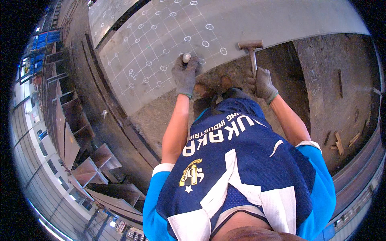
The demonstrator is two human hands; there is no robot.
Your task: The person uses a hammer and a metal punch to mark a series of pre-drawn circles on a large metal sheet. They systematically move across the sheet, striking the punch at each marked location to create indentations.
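Observation:
In my gloved left hand (185,78), the fingers are wrapped round an upright metal punch (186,57); only its rounded, shiny top shows, and its tip is hidden. That hand is at the near edge of a grey steel plate (241,20), beside a chalk circle (202,61). White chalk lines form a grid on the plate, with small circles at many crossings. My gloved right hand (265,85) grips the handle of a hammer (250,44). Its brownish head is raised, to the right of the punch and apart from it.
My shoes (226,82) stand on dirt floor just before the plate. Long steel rails (108,92) run along the left, with stacked steel beams and plates (66,124) beyond. At the right lie a large brown plate (329,72) and wood scraps (339,142).

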